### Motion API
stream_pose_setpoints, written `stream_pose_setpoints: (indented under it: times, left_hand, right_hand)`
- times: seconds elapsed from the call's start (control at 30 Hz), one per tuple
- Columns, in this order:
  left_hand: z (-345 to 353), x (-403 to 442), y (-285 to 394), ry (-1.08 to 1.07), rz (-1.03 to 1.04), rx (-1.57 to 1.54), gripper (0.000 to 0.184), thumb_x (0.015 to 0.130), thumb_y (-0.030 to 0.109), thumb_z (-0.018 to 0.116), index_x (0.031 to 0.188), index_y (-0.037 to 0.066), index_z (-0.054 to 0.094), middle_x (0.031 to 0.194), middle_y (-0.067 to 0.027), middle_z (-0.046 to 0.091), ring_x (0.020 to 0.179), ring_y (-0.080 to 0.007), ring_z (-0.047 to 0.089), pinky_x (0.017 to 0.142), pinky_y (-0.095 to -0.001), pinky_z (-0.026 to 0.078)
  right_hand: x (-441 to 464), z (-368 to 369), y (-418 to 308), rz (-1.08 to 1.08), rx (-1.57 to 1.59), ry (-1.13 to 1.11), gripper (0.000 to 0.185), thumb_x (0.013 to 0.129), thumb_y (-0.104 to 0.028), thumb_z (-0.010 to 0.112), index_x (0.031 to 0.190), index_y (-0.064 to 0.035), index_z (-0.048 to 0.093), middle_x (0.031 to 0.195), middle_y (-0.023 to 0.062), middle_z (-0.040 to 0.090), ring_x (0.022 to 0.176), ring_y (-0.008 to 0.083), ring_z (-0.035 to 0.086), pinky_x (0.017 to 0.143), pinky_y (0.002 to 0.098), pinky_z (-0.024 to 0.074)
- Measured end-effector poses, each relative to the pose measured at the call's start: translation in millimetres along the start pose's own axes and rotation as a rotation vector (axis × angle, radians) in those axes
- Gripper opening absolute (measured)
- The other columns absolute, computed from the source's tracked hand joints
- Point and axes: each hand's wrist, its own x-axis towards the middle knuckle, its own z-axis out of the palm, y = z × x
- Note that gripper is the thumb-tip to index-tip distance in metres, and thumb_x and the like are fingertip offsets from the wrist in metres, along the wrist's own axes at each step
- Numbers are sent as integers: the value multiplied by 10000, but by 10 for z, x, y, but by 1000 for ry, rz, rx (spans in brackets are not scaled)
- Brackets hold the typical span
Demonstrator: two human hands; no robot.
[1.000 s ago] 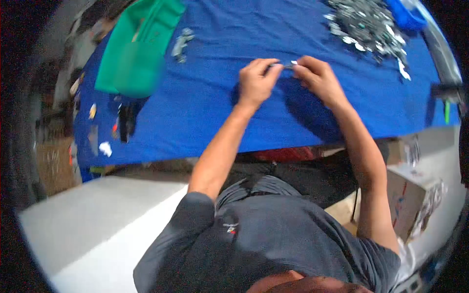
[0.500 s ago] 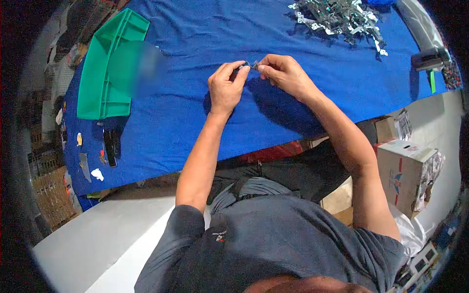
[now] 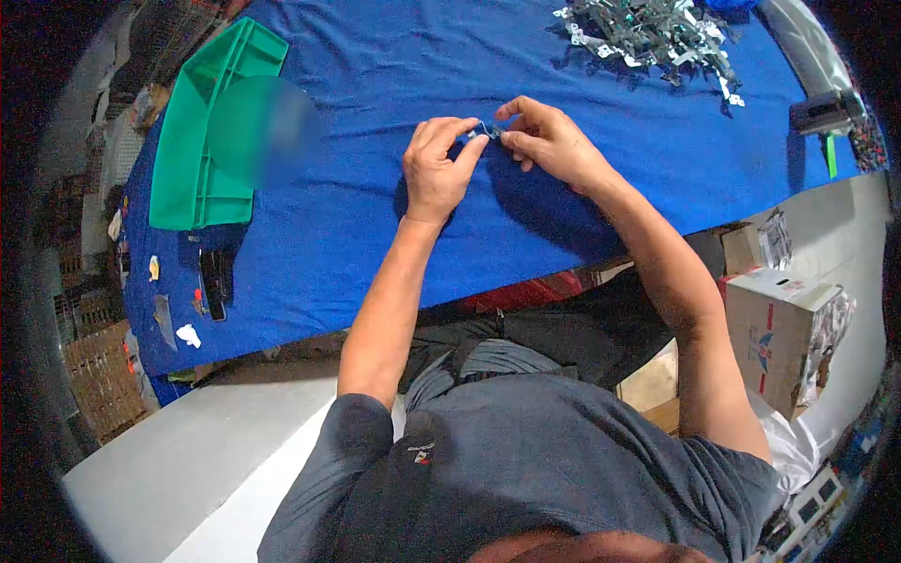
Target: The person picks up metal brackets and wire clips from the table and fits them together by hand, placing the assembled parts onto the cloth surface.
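Pinched between the thumb and index finger of my left hand [image 3: 437, 171] is a small thin bent piece [image 3: 487, 129], dark with pale shiny spots. Its exact kind is too small to make out. My right hand [image 3: 554, 145] is just to the right of it, index finger raised apart from the thumb. The right thumb tip lies close to the piece's right end; whether they touch I cannot tell. Both hands are above the blue cloth [image 3: 375, 253]. Farther back on the right lies a tangled pile of small black and silver parts [image 3: 652, 42].
A green plastic tray [image 3: 178, 159] stands at the left, with a blurred round patch over part of it. Near the left edge lie a black object [image 3: 214, 281] and white scraps [image 3: 189, 335]. A dark device [image 3: 826, 114] sits at the right edge; a cardboard box [image 3: 774, 328] stands below.
My right index finger has lifted away from the thumb, opening the pinch on the small piece. My left hand keeps its hold and has shifted slightly right.
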Motion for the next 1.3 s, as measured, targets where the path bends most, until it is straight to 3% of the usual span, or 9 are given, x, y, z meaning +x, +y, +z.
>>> stream_pose_setpoints:
  times: [0.2, 0.27, 0.4, 0.43, 0.5, 0.87, 1.07, 1.13, 1.3]
  left_hand:
    - [18, -8, 13, -17, 46, -10, 196, 741, 104, 781, 923, 50, 731, 915, -99, 701, 857, -272, 652, 760, -368, 521]
    - [24, -7, 13, -23, 47, -15, 198, 740, 104, 782, 924, 51, 731, 917, -101, 701, 854, -277, 653, 761, -371, 522]
    - [42, -1, 1, 3, 88, -38, 188, 763, 102, 774, 936, 43, 732, 886, -108, 697, 778, -251, 661, 709, -350, 526]
    - [38, -8, 2, 3, 89, -38, 188, 763, 102, 774, 936, 43, 732, 886, -108, 697, 778, -251, 661, 709, -350, 526]
    - [3, -6, 26, 29, -252, -128, 164, 806, 107, 757, 947, 28, 731, 839, -109, 692, 687, -193, 652, 637, -316, 515]
    - [24, 0, 22, 58, -222, -164, 153, 833, 91, 742, 963, 10, 730, 793, -90, 682, 642, -133, 628, 586, -278, 490]
    - [10, -12, 21, 33, -199, -163, 181, 818, 78, 756, 987, 16, 734, 873, -89, 698, 715, -135, 642, 643, -274, 503]
    - [1, -14, 31, 8, -209, -153, 200, 816, 70, 760, 1009, 21, 737, 918, -84, 706, 789, -132, 653, 701, -270, 511]
    - [16, -15, -2, 21, -97, -98, 228, 779, 69, 783, 998, 22, 735, 942, -100, 705, 816, -168, 667, 708, -282, 518]
  right_hand:
    - [-8, -18, -99, 93, -104, -91, 171, 954, -177, 626, 1013, -16, 628, 823, 19, 602, 713, 77, 555, 599, 244, 490]
    - [8, 2, -17, -168, -302, 49, 189, 966, -208, 616, 981, -21, 637, 812, 5, 605, 703, 70, 548, 599, 231, 468]
    - [34, 4, -60, -240, -167, 182, 199, 939, -215, 637, 957, -17, 648, 760, 25, 622, 675, 117, 573, 651, 271, 482]
    - [13, -24, -105, -120, -54, 151, 205, 945, -222, 628, 952, -18, 646, 757, 17, 619, 670, 108, 570, 624, 267, 477]
    - [-4, -78, -170, 59, 4, 53, 224, 963, -243, 602, 947, -25, 647, 752, -5, 615, 656, 76, 556, 549, 249, 457]
    - [-20, 9, -130, 89, -4, -90, 228, 997, -261, 566, 959, -50, 642, 777, -33, 600, 644, 35, 498, 534, 205, 400]
    - [-15, -18, -60, -74, -250, -18, 230, 975, -231, 594, 952, -6, 634, 738, -7, 603, 653, 68, 505, 565, 258, 420]
    - [-13, -20, -42, -141, -294, 48, 232, 912, -212, 642, 955, 15, 661, 722, 105, 659, 673, 173, 633, 615, 361, 487]
    - [-9, -17, -37, -37, -235, 38, 198, 912, -181, 649, 994, -1, 650, 735, 94, 662, 665, 156, 639, 580, 330, 507]
